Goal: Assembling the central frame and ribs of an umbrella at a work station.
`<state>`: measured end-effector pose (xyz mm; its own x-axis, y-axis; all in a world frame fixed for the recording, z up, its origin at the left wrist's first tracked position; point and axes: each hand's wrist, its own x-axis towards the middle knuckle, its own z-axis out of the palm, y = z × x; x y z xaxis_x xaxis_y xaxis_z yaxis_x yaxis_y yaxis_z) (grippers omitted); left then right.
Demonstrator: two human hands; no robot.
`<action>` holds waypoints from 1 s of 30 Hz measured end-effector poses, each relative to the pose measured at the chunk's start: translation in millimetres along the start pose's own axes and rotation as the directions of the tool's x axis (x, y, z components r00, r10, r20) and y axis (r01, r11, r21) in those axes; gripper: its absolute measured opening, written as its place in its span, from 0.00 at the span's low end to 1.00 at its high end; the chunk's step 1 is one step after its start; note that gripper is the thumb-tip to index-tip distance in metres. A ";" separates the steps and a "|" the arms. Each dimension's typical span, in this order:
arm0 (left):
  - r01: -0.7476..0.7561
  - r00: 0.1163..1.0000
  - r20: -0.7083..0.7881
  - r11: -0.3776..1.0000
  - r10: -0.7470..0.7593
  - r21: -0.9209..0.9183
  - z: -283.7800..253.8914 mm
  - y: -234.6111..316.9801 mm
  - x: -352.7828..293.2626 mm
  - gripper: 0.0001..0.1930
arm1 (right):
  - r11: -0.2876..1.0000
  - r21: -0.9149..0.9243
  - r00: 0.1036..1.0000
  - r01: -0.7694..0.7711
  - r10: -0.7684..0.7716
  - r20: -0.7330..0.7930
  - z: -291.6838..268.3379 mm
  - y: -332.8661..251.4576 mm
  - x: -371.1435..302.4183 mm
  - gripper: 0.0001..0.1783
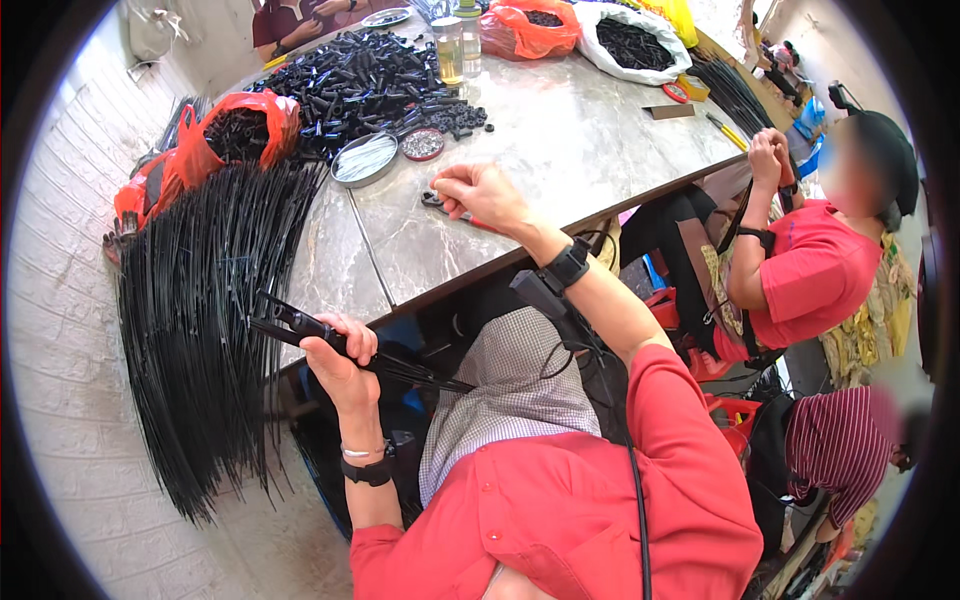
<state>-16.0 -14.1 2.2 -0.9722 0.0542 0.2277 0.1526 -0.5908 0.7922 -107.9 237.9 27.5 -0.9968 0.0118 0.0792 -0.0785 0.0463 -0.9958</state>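
Note:
My left hand is closed round a black tubular handle piece. Thin black rods trail from that hand toward my lap. Over the marble-look table, my right hand is raised with thumb and fingers pinched together; anything between them is too small to make out. Just beneath it lie red-handled pliers, partly covered by the hand. Beyond them are a round tin of thin pale pieces and a red-rimmed dish of tiny parts.
Black tubular parts heap at the back left, beside a red bag. Many long black rods overhang the left edge. Two jars and a white bag stand farther back. A co-worker in red sits right.

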 end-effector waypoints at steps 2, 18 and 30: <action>0.003 1.000 -0.013 1.000 -0.003 -0.010 3.7 1.4 -2.5 0.28 | 1.000 0.030 1.000 0.000 0.000 0.005 -0.7 6.3 -0.9 0.10; 0.028 0.999 -0.032 0.999 -0.027 0.019 9.4 -13.0 10.3 0.29 | 0.968 0.177 0.983 -0.180 0.168 0.077 -21.0 24.1 -2.7 0.12; 0.033 0.999 -0.028 0.999 -0.033 -0.004 11.1 -10.7 6.8 0.28 | 0.941 0.308 0.985 -0.139 0.100 0.141 2.9 19.9 -1.4 0.12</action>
<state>-22.3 1.5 1.6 -0.9813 0.0510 0.1855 0.1199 -0.5920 0.7970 -108.1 235.9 7.4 -0.9918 -0.1245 -0.0277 0.0602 -0.2655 -0.9622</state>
